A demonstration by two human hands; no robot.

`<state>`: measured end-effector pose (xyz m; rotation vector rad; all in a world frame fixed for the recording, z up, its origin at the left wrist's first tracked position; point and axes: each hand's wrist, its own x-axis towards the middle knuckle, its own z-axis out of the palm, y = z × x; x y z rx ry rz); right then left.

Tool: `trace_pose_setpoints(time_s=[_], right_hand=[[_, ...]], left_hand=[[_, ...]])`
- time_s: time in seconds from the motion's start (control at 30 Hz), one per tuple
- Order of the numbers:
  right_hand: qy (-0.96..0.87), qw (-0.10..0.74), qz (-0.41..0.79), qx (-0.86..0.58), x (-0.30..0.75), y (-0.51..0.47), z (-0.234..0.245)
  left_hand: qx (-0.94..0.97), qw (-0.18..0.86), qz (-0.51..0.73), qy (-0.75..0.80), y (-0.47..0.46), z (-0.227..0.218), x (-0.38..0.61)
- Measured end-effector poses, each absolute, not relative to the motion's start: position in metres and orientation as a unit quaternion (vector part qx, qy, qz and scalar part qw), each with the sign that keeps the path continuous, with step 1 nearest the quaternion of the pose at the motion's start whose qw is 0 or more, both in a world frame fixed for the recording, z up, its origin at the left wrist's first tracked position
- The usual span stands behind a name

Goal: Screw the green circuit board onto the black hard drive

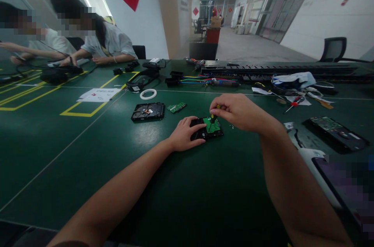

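Observation:
A black hard drive with a green circuit board facing up lies on the dark green table before me. My left hand grips the drive's left part, thumb along the near side and fingers over the top and far side. Above the board, my right hand is closed round a small yellow-and-black screwdriver. The screwdriver points down at the board; whether its tip sits in a screw is too small to tell. Tiny screws lie just right of the drive.
Left of the drive are another hard drive, a loose green circuit board and a white tape roll. A third drive and a red screwdriver lie right. Cables lie behind. Two people sit at the far left.

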<state>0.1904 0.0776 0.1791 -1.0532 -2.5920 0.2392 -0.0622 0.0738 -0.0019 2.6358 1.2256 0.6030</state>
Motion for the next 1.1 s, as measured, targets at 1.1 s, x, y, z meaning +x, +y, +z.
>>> trace_pose_setpoints(time_s=[1.1], right_hand=[[-0.916, 0.153, 0.083, -0.362, 0.1907, 0.0761, 0.18]], left_hand=[[0.885, 0.083, 0.202, 0.41, 0.073, -0.0029, -0.0639]])
